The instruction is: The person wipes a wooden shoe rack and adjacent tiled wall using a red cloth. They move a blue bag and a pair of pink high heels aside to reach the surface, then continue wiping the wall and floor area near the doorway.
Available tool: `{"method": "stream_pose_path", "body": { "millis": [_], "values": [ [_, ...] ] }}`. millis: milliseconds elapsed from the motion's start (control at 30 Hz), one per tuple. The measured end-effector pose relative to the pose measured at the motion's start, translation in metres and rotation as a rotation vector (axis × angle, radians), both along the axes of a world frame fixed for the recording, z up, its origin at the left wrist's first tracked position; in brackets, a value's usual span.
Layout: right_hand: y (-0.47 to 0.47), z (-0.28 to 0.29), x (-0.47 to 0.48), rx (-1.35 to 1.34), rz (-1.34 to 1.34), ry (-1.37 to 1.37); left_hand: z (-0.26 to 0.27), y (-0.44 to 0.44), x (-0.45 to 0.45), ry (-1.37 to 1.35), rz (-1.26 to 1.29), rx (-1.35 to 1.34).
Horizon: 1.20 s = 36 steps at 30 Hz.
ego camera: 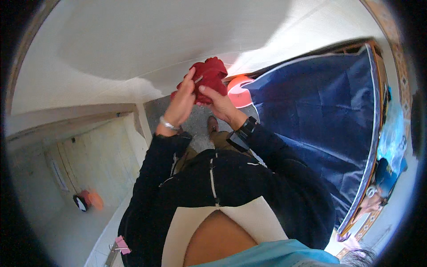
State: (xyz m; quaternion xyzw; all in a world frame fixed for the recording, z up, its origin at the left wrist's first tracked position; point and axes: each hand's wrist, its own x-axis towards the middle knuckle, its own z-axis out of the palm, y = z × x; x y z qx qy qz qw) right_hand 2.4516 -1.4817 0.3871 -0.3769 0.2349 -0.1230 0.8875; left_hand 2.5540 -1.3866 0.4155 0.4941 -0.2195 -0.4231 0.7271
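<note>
A bunched red cloth (pixel 211 78) is up in front of me, between my two hands. My left hand (pixel 180 101), with a silver bracelet at its wrist, lies along the cloth's left side with the fingers stretched upward. On the lower right, my right hand (pixel 223 104) grips the cloth, its thumb across the front. That wrist carries a black watch-like device (pixel 243 131). The fingers of my right hand are mostly hidden by the fabric. Beneath the hands, my shoe (pixel 212 124) shows on the grey floor (pixel 196 130).
A dark blue cover (pixel 313 100) drapes a piece of furniture at right. An orange-pink plastic basin (pixel 239 100) stands by its corner. A white wall (pixel 173 33) rises ahead. Left is a doorway (pixel 138 123) to a room with an orange object (pixel 96 200). A bluish plastic bag (pixel 392 133) is far right.
</note>
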Motion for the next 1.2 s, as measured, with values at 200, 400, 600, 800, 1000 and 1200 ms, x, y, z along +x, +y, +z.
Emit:
{"method": "stream_pose_path", "body": {
  "millis": [200, 400, 600, 800, 1000, 1200],
  "values": [
    [-0.113, 0.055, -0.068, -0.427, -0.543, -0.077, 0.029, 0.025, 0.01, -0.186, 0.08, 0.185],
    [-0.3, 0.013, -0.067, -0.767, -1.264, -0.168, 0.017, 0.054, 0.008, -0.048, 0.374, 0.327],
    [-0.31, -0.143, -0.102, -1.218, -0.525, 0.945, -0.002, 0.07, 0.016, -0.066, 0.467, 0.398],
    [-0.13, -0.125, 0.014, -0.24, -0.831, 0.365, -0.01, 0.065, 0.028, -0.038, 0.479, 0.454],
    [-0.148, -0.02, 0.033, -1.088, -1.144, -0.219, -0.005, 0.082, 0.039, -0.045, 0.465, 0.375],
    [-0.382, 0.11, -0.08, -1.056, -1.263, -0.407, 0.005, 0.102, 0.044, -0.071, 0.473, 0.366]
  ]
}}
